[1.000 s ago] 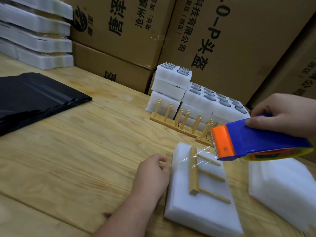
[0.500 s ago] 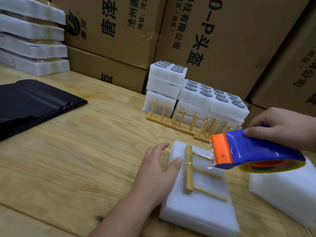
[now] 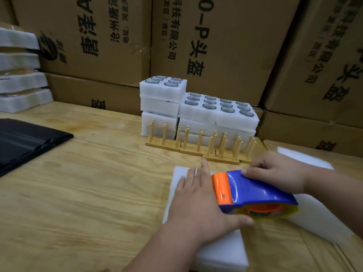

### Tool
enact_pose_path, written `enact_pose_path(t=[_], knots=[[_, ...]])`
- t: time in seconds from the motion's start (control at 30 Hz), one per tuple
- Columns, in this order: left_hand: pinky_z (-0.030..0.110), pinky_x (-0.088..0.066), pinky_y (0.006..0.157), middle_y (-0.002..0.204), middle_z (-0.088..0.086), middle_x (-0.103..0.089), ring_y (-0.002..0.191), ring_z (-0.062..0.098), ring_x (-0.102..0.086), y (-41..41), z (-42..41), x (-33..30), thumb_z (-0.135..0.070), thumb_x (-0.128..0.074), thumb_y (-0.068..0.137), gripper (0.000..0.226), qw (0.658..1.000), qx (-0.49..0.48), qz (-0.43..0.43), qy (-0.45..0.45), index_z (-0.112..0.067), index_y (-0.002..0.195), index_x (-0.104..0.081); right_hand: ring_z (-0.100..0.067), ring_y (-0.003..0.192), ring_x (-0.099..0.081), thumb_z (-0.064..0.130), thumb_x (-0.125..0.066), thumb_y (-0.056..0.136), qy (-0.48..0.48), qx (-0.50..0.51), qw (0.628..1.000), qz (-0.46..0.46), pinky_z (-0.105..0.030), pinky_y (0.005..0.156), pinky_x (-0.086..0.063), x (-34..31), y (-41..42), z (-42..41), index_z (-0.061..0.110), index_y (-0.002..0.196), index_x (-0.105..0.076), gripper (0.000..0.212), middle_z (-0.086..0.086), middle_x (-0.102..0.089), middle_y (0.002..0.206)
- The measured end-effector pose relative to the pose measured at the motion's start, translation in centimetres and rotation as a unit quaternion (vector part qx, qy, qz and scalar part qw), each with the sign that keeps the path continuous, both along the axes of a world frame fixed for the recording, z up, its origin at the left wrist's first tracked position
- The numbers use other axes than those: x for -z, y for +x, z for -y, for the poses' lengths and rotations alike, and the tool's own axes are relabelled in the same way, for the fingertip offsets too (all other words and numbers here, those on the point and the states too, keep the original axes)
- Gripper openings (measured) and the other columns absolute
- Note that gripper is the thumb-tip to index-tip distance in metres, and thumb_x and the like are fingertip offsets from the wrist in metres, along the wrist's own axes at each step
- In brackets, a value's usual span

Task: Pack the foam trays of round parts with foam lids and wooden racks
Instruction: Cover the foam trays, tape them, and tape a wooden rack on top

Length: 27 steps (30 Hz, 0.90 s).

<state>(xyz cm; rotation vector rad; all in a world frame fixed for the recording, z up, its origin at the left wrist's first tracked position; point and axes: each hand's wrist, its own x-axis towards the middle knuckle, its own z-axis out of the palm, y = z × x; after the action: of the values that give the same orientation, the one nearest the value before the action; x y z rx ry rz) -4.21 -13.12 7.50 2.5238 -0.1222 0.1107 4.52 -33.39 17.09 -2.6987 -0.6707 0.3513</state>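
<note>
— On the near right of the bench (image 3: 82,193), what is changing?

— A moment ago the tape dispenser (image 3: 253,191) was hanging above the foam pack (image 3: 220,252). Now the right hand (image 3: 279,171) is bringing it down low over the pack, its fingers (image 3: 253,171) clenched round the blue body. The left hand (image 3: 198,205), which was resting at the pack's left edge, is now lying flat across the top, fingers straight and pressing, grasping nothing.

— And the wooden rack that was lying on the lid?

— It is hiding under the hand and the dispenser now; I cannot see it. I judge she is taping rack and lid down, so this pack is nearing closure.

— What else is waiting?

— Open foam trays (image 3: 216,108) of round parts are sitting stacked at the back, with upright wooden racks (image 3: 198,142) lined up just in front, touching or nearly so. More foam (image 3: 318,218) is lying to the right.

— And the room?

— Printed cardboard cartons (image 3: 225,40) are walling the pale wood bench. Black bags (image 3: 25,142) are lying at the left, and finished white packs (image 3: 21,83) are piling up behind them.
</note>
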Motion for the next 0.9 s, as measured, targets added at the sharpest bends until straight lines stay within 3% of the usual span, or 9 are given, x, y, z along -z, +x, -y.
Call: enact_pose_path(t=[0.13,0.43,0.53,0.7,0.9], knots=[[0.043,0.004,0.127,0.171,-0.002,0.01,0.155,0.016,0.019,0.4,0.3,0.4,-0.103,-0.047,0.05,0.153,0.993,0.006,-0.016,0.117,-0.017,0.16,0.016,-0.003,0.052,-0.043,0.063,-0.053,0.092,0.075,-0.012,0.997,-0.012,-0.027,0.058,-0.036,2.5,0.4,1.4,0.034,0.053,-0.06,0.049,0.011,-0.049,0.054],[0.048,0.004,0.126,0.17,0.001,0.016,0.154,0.02,0.025,0.6,0.6,0.4,-0.108,-0.027,0.051,0.143,0.975,0.029,-0.045,0.214,-0.025,0.161,0.015,-0.004,0.055,-0.056,0.071,-0.049,0.083,0.148,0.019,0.989,-0.025,-0.018,0.054,-0.042,3.9,-0.1,3.9,0.033,0.064,-0.068,0.047,0.007,-0.062,0.06],[0.053,0.005,0.125,0.17,0.004,0.018,0.152,0.023,0.029,0.6,1.0,0.3,-0.109,-0.026,0.051,0.138,0.97,0.027,-0.067,0.231,-0.034,0.159,0.017,-0.004,0.054,-0.056,0.074,-0.049,0.08,0.148,0.032,0.988,-0.026,-0.023,0.056,-0.041,4.1,0.0,4.4,0.034,0.063,-0.069,0.048,0.007,-0.062,0.059],[0.06,0.007,0.122,0.168,0.01,0.023,0.15,0.029,0.033,1.1,2.1,-0.6,-0.102,-0.037,0.063,0.132,0.951,0.019,-0.126,0.281,-0.03,0.16,0.017,-0.009,0.06,-0.064,0.073,-0.052,0.079,0.155,0.058,0.986,-0.031,-0.022,0.057,-0.044,4.3,-0.1,4.9,0.032,0.069,-0.072,0.046,0.003,-0.068,0.066],[0.061,0.007,0.122,0.169,0.01,0.02,0.152,0.03,0.03,1.0,1.9,-0.7,-0.097,-0.04,0.066,0.128,0.955,0.021,-0.118,0.273,-0.028,0.161,0.013,-0.007,0.055,-0.056,0.075,-0.052,0.086,0.152,0.073,0.985,-0.035,-0.027,0.06,-0.042,4.2,-0.2,6.0,0.029,0.061,-0.066,0.055,0.003,-0.061,0.061]])
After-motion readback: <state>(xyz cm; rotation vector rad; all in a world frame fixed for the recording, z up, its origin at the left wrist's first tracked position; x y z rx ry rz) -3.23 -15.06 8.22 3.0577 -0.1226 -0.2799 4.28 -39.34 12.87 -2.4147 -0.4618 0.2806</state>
